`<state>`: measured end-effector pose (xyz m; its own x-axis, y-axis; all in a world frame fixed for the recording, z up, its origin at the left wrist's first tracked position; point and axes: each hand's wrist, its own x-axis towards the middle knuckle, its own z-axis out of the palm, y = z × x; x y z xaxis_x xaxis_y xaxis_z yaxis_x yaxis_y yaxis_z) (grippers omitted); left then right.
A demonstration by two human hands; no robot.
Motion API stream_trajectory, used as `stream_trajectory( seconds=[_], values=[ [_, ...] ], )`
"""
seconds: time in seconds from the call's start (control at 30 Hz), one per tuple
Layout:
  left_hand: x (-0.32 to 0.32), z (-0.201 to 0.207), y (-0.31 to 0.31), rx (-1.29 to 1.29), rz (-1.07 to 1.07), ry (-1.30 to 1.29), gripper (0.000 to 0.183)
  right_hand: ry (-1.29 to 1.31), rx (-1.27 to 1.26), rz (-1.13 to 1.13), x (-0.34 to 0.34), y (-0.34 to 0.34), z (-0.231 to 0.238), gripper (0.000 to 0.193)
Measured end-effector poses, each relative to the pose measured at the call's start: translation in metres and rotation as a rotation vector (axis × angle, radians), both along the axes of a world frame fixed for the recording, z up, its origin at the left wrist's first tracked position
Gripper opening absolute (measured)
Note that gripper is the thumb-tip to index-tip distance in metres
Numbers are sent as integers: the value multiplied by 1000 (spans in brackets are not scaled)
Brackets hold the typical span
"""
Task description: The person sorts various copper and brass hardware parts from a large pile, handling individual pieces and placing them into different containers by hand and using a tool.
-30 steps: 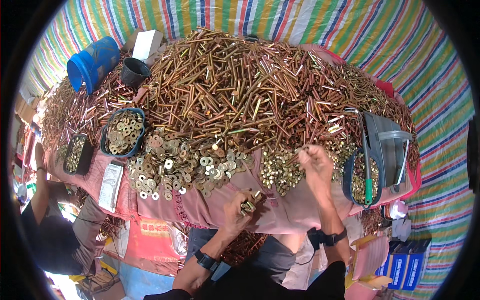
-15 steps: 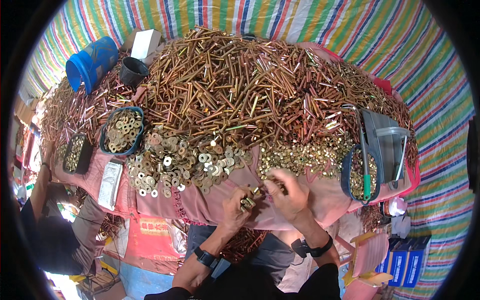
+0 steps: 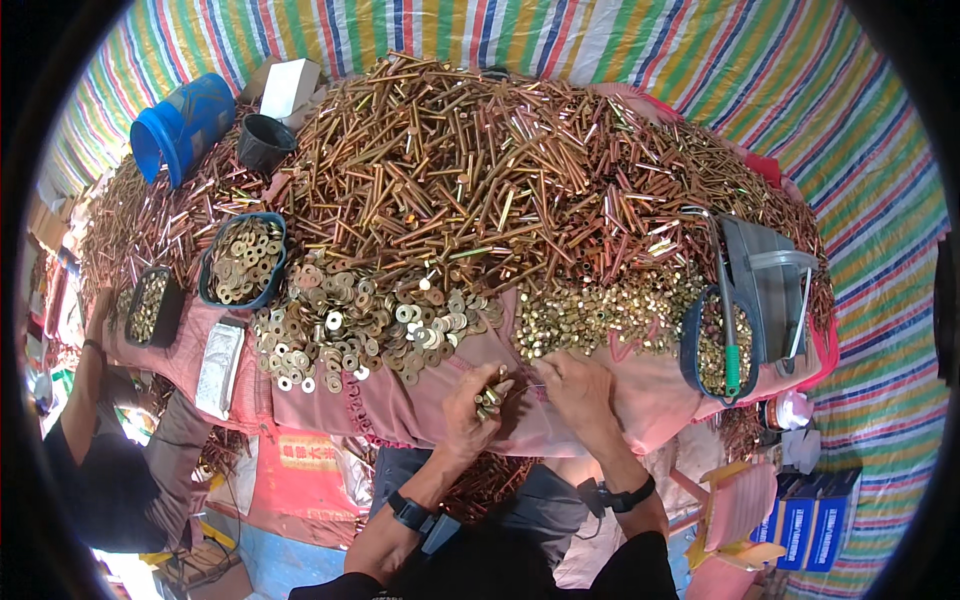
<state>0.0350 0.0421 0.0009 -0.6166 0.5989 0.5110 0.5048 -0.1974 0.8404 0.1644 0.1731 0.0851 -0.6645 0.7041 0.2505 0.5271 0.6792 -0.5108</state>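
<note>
Gripping a small bundle of brass bolts (image 3: 492, 390) upright in our left hand (image 3: 470, 412), we hold our right hand (image 3: 578, 388) just beside it, fingers seemingly pinched near the bolt tips, nearer the nut pile (image 3: 600, 312).

Two hands work at the table edge, the left hand (image 3: 470, 405) and the right hand (image 3: 578, 388), each wrist bearing one black watch. One blue barrel (image 3: 180, 125), one black cup (image 3: 265, 143), one white box (image 3: 291, 88) and three dark trays are countable. Brass bolts (image 3: 480, 170), washers (image 3: 360, 320) and nuts (image 3: 600, 310) lie heaped beyond counting
</note>
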Motion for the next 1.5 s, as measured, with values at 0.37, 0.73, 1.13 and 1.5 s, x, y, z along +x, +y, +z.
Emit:
stream_trajectory(
  seconds=[0.37,0.73,1.13,1.5],
  values=[
    [-1,12,-4,-14,-74,56,30,69,-294,32,-9,-2,-13,24],
    [-6,11,-8,22,-187,-5,52,376,-289,315,-16,-20,20,21],
    [-5,12,-6,31,-171,4,51,353,-188,424,-18,-14,27,20],
    [-5,7,-5,1,-159,-13,51,500,-220,426,-20,-17,17,18]
  ],
)
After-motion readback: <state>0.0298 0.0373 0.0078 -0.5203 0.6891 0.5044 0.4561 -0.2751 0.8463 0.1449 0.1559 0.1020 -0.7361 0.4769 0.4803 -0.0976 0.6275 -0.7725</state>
